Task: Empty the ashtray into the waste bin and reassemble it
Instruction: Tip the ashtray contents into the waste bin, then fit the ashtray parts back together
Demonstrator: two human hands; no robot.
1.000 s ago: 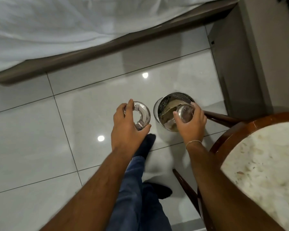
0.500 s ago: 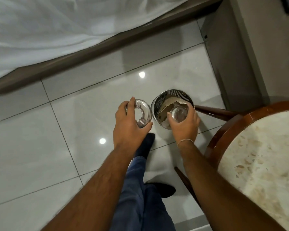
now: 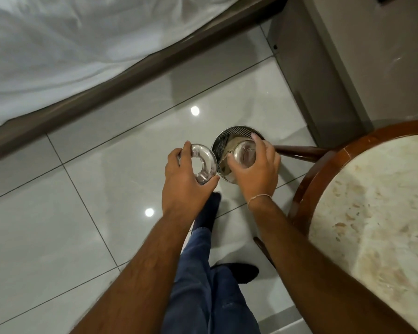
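Observation:
The ashtray is in two shiny metal parts. My left hand [image 3: 182,179] grips the ring-shaped lid [image 3: 204,162], held beside the bin's left rim with its central hole showing. My right hand [image 3: 256,169] holds the round ashtray bowl [image 3: 245,154] tipped over the mouth of the waste bin [image 3: 239,131]. The bin is a small round metal mesh can standing on the tiled floor; paper scraps show inside it. Whether anything remains in the bowl I cannot tell.
A round marble-topped table with a wooden rim [image 3: 377,208] stands at the right, one leg [image 3: 299,150] reaching beside the bin. A bed with white sheets [image 3: 70,44] lies across the back. A grey cabinet [image 3: 323,68] is behind the bin. My legs and dark shoes [image 3: 237,271] are below.
The bowl has turned in my right hand so its round face points more toward me over the bin. The ring lid has tilted flatter. The view has shifted slightly.

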